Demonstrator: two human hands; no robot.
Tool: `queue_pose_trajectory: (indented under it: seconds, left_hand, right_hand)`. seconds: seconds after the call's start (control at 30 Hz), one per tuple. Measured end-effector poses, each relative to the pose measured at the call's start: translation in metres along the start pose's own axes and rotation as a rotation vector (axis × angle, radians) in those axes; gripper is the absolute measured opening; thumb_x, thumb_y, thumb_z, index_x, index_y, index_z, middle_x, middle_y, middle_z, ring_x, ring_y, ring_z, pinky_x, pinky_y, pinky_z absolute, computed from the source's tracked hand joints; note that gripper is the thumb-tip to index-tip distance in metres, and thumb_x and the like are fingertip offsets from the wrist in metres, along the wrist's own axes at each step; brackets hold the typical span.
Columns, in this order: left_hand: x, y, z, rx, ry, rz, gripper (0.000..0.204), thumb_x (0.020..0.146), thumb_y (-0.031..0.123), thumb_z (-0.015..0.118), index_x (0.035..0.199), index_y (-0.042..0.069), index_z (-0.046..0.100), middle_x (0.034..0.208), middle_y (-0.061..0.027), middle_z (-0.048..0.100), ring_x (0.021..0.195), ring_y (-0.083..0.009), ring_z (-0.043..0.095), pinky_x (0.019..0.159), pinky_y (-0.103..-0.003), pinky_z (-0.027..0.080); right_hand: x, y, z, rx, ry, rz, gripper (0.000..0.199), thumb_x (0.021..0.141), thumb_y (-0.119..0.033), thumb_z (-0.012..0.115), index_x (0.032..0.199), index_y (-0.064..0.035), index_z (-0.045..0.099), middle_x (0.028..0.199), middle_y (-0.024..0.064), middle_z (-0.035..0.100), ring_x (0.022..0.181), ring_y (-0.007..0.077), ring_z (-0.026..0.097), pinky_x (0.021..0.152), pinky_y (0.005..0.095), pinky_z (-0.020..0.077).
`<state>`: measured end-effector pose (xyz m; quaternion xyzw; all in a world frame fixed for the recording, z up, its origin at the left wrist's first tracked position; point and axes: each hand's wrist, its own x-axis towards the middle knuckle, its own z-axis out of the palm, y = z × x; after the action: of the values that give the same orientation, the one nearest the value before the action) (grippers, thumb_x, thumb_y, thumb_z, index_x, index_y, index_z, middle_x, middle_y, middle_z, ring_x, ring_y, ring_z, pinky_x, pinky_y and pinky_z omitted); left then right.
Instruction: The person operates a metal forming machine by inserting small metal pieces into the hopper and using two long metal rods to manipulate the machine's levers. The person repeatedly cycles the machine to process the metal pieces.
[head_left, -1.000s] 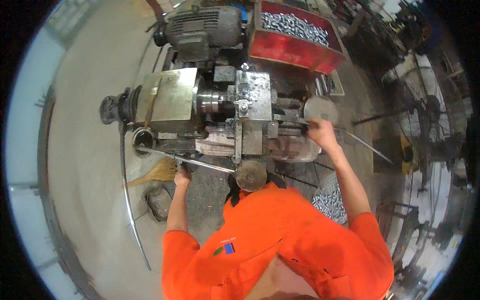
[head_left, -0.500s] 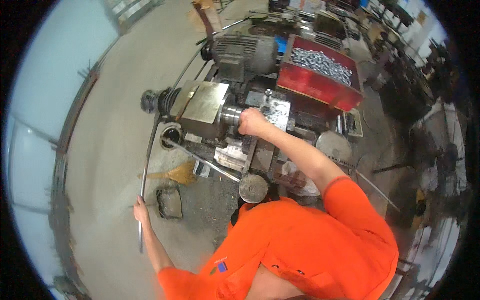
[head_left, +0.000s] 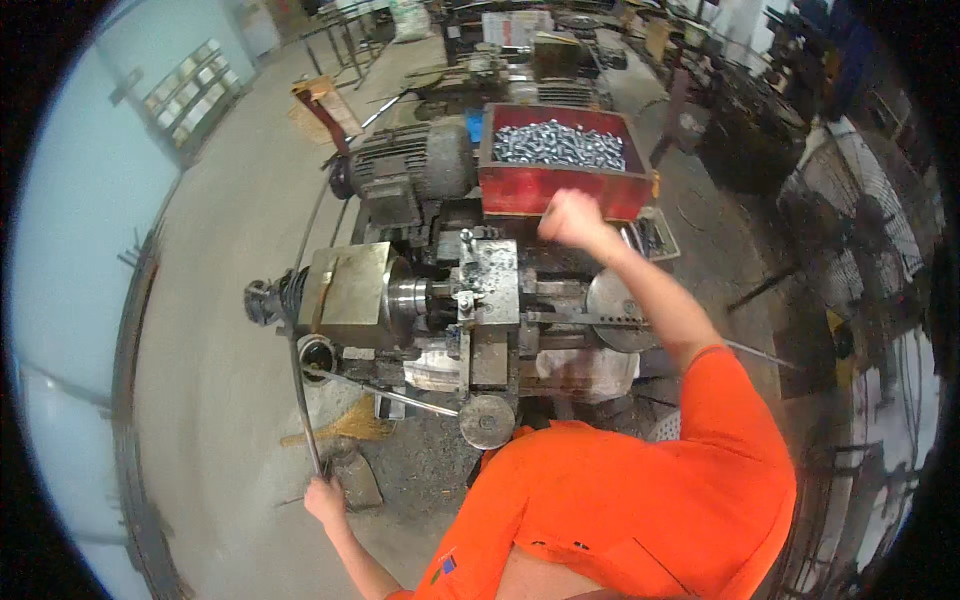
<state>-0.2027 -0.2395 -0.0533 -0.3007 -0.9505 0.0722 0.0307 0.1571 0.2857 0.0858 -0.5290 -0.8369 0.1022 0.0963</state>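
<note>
A red box [head_left: 560, 190] sits in the upper middle of the frame, behind the grey machine [head_left: 450, 300]. It is full of small shiny metal pieces [head_left: 560, 145], heaped almost to its rim.

The right hand [head_left: 568, 218] is up in front of the red box, just below its front wall. It is curled into a fist. I cannot tell if it holds something inside.

The left hand [head_left: 324, 497] is low in the lower left of the frame, over the floor [head_left: 200, 400]. It is closed around the bottom end of a long thin metal rod [head_left: 296, 370]. The rod runs up from the hand, past the left end of the machine, and bends toward the motor [head_left: 405, 165] at the top.

To the left of the machine the floor is wide and bare. On the right side, dark racks and frames [head_left: 850, 260] stand close together.
</note>
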Motion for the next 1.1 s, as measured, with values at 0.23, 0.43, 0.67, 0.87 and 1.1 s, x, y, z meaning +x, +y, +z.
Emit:
queue_pose_trajectory:
  seconds: [0.23,0.43,0.67,0.87,1.1]
  left_hand:
    - [0.074,0.177,-0.053,-0.961,-0.075,0.502,0.029,0.083,0.024,0.057,0.101,0.001,0.059,0.084,-0.0191,0.064,0.076,-0.0346,0.062,0.069,-0.038,0.048]
    - [0.046,0.259,0.015,-0.145,-0.195,0.763,0.021,0.082,0.024,0.058,0.089,0.006,0.064,0.077,-0.016,0.064,0.071,-0.0317,0.062,0.063,-0.039,0.047]
    - [0.061,0.274,0.021,-0.36,-0.498,0.689,0.023,0.079,0.01,0.057,0.097,-0.004,0.058,0.078,-0.0122,0.064,0.065,-0.0206,0.063,0.059,-0.033,0.047]
    - [0.087,0.264,0.057,-0.515,-0.609,0.612,0.035,0.077,0.009,0.057,0.109,-0.005,0.054,0.091,-0.0201,0.062,0.072,-0.0242,0.063,0.063,-0.037,0.048]
    - [0.053,0.277,0.022,-0.481,-0.602,0.408,0.032,0.077,0.01,0.056,0.107,-0.002,0.056,0.083,-0.0137,0.064,0.063,-0.0215,0.064,0.056,-0.034,0.048]
  right_hand:
    - [-0.073,0.047,0.007,0.215,0.47,-0.42,0.05,0.055,-0.025,0.062,0.103,-0.0085,0.061,0.121,0.0173,0.049,0.108,0.0355,0.047,0.09,0.0419,0.0418]
    - [-0.281,0.076,0.158,0.541,0.144,0.048,0.029,0.057,-0.022,0.06,0.083,-0.0094,0.065,0.102,0.011,0.058,0.088,0.0313,0.057,0.074,0.0398,0.0476]
    - [-0.536,0.173,0.255,0.174,-0.321,1.124,0.026,0.061,-0.021,0.063,0.082,-0.0055,0.065,0.099,0.0151,0.059,0.091,0.0301,0.059,0.079,0.0363,0.0486]
    - [-0.548,0.235,0.264,0.179,-0.251,1.279,0.029,0.064,-0.025,0.058,0.084,-0.0059,0.066,0.104,0.0154,0.059,0.096,0.0299,0.058,0.083,0.0352,0.0472]
    - [-0.497,0.261,0.262,0.068,-0.587,1.188,0.04,0.076,-0.035,0.052,0.103,-0.0077,0.063,0.113,0.0137,0.059,0.108,0.0274,0.055,0.088,0.0403,0.0441]
